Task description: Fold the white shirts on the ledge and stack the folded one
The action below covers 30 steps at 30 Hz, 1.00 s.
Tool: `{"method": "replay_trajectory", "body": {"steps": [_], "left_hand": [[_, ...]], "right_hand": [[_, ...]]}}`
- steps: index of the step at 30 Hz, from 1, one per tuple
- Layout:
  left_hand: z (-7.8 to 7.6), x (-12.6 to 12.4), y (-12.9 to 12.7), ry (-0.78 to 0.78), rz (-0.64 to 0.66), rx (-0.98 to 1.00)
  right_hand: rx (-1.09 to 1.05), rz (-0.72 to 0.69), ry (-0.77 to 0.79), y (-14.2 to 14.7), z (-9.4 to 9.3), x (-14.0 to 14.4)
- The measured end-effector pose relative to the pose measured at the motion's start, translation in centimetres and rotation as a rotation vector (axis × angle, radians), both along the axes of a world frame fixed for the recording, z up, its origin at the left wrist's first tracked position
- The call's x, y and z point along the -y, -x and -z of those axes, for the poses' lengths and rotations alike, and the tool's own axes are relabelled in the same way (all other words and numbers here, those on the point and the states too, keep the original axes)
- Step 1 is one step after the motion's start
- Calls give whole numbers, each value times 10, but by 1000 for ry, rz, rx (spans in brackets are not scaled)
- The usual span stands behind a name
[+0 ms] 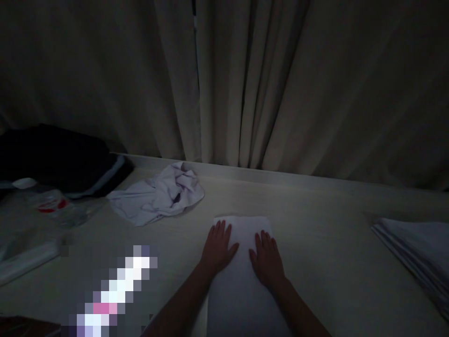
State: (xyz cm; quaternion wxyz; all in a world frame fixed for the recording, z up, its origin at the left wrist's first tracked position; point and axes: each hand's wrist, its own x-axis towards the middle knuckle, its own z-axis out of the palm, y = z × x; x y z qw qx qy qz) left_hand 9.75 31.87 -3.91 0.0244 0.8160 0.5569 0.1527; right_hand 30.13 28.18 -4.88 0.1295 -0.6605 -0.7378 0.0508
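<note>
Flat on the long white folded cloth (243, 285) at six o'clock, near end cut off: left hand (216, 248), right hand (268, 260), fingers narrowly spaced, thumbs out! At nine, a clear red-labelled plastic bottle (52, 203) blurs; at four, folded white fabric (417, 248) runs out of view.
</note>
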Motion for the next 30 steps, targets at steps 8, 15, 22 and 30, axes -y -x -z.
{"method": "replay_trajectory", "body": {"steps": [8, 15, 22, 30], "left_hand": [[10, -27, 6, 46, -39, -12], [-22, -13, -2, 104, -94, 31], [-38, 163, 37, 606, -424, 522], [-11, 215, 16, 892, -525, 744]], "right_hand": [[6, -11, 22, -7, 4, -47], [-43, 54, 2, -12, -6, -25], [-99, 25, 42, -54, 10, 109], [-585, 181, -94, -49, -32, 160]]}}
